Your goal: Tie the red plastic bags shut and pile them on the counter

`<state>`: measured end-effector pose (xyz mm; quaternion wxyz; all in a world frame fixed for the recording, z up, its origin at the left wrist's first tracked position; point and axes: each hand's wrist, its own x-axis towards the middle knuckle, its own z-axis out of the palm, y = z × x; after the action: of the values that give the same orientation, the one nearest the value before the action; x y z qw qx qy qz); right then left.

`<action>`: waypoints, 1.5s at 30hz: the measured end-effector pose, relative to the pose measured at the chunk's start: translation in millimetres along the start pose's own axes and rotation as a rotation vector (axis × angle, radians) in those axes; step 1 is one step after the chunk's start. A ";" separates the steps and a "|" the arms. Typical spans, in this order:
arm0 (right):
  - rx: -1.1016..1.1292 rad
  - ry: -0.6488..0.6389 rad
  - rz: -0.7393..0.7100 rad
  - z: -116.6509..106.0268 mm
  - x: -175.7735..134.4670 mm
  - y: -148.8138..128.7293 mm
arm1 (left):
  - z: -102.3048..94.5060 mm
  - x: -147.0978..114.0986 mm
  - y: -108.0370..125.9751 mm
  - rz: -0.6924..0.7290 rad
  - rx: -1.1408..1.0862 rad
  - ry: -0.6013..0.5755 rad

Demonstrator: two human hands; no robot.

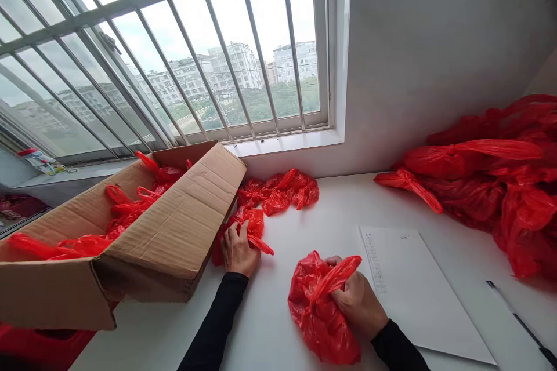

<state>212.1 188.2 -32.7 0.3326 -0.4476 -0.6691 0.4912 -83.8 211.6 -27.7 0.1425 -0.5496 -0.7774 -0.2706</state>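
Observation:
My right hand point(359, 304) is closed on the knotted top of a red plastic bag point(319, 319), which is tied and bulges with contents I cannot see. My left hand point(241, 252) reaches to another tied red bag point(255, 221) beside the cardboard box, its fingers bent over the bag and partly hidden in the plastic. Just behind that bag, several more tied red bags point(282, 190) lie in a row along the wall. Both forearms wear black sleeves.
An open cardboard box point(174, 208) with several red bags inside stands at the left. A large heap of red bags point(491, 168) fills the right. Paper sheets point(426, 290) and a pen point(522, 324) lie on the white table point(270, 324). Behind is a barred window point(217, 58).

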 end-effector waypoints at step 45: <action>0.988 0.233 0.005 -18.8 11.7 27.3 | -7.7 -80.5 111.9 -0.372 -1.779 -0.966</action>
<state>231.8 209.0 -53.1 0.5758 -0.2901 -0.3145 0.6967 48.5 172.4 -33.7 -0.6880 -0.3774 -0.3429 -0.5164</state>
